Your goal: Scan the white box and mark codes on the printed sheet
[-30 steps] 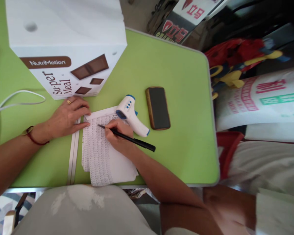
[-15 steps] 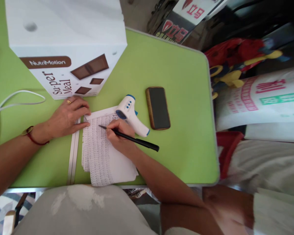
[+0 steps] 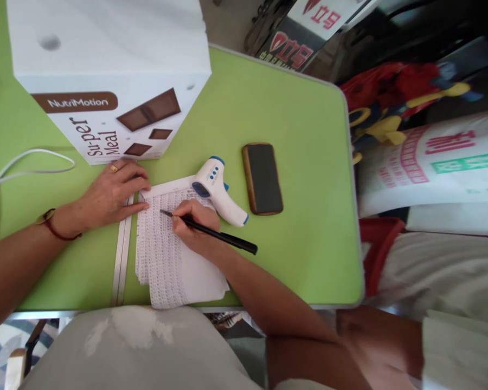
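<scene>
A black pen [image 3: 223, 236] is gripped in my right hand [image 3: 196, 223], its tip over the rows of handwriting on a stack of paper sheets [image 3: 166, 260]. Whether the tip touches the paper I cannot tell. My left hand [image 3: 111, 192] lies with fingers apart at the top left corner of the sheets, its fingertips on their edge. Just above my right hand a white and blue infrared thermometer [image 3: 219, 192] rests across the top of the papers. To its right lies a smartphone [image 3: 264, 179] in a brown case, screen dark.
A large white NutriMotion box [image 3: 109, 70] stands on the green table [image 3: 309, 179] at the back left. A white cable [image 3: 32, 172] curls at the left. Beyond the table's right edge are a printed white sack [image 3: 439, 162] and a red container [image 3: 380, 252].
My right hand and the pen have shifted slightly left and down across the sheets. My left hand, the thermometer and the phone have stayed put.
</scene>
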A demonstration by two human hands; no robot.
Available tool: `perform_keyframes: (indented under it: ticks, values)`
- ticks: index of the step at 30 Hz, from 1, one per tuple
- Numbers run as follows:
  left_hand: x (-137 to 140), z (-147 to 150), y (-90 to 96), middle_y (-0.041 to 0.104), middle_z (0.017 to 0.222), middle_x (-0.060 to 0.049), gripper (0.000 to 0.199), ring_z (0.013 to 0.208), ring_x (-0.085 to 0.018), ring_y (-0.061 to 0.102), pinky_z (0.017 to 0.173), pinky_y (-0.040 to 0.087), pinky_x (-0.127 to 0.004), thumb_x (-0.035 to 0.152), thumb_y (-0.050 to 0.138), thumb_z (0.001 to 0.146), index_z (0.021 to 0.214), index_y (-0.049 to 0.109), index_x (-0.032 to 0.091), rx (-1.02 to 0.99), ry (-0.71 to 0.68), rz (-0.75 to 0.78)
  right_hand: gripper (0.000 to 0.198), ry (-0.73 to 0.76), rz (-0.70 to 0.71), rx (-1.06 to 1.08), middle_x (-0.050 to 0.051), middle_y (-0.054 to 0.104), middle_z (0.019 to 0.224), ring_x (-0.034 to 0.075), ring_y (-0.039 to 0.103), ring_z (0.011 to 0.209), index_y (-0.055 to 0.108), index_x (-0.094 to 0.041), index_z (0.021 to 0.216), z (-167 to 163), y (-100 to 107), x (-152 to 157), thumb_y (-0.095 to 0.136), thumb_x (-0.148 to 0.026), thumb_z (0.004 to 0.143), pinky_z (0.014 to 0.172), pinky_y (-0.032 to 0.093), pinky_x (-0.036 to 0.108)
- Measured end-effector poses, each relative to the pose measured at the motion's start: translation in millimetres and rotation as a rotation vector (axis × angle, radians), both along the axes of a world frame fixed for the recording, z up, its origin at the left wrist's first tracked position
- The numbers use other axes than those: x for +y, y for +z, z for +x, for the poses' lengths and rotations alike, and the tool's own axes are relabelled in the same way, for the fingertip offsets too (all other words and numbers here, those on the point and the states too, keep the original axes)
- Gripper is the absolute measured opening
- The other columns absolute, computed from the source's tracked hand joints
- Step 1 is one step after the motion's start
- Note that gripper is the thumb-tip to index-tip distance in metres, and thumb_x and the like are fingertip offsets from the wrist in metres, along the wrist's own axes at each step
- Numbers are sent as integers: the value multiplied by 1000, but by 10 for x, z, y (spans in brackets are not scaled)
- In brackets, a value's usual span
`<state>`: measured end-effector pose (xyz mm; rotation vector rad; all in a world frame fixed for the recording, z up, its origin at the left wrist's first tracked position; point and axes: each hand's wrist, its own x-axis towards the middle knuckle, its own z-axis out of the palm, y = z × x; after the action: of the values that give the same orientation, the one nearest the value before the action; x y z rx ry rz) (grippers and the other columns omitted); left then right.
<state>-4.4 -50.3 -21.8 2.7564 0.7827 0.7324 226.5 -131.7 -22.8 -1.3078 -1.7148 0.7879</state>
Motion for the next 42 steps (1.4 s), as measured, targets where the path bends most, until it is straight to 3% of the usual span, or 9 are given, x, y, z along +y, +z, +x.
perform_keyframes:
  ticks: [13, 23, 42]
  values:
    - [-1, -8, -7, 68, 117, -13, 30, 113, -31, 58, 100, 49, -49, 46, 55, 99, 105, 67, 19, 7, 19, -106, 11, -18, 18, 58, -8, 52, 53, 9, 45, 45, 51, -25, 70, 9, -5, 8, 54, -15, 75, 46, 37, 23]
    - [-1, -7, -3, 68, 114, -14, 30, 110, -31, 60, 97, 50, -48, 44, 55, 100, 106, 65, 17, 3, 0, -37, 11, -30, 11, 8, -7, 52, 53, 9, 45, 46, 50, -25, 69, 13, 2, 5, 54, -16, 73, 46, 37, 24]
    - [3, -9, 0, 68, 115, -14, 31, 111, -31, 59, 97, 51, -48, 45, 56, 100, 105, 66, 17, 5, 6, -66, 11, -69, 34, 27, -7, 53, 52, 10, 46, 45, 49, -25, 68, 19, 18, 14, 53, -18, 75, 46, 39, 24]
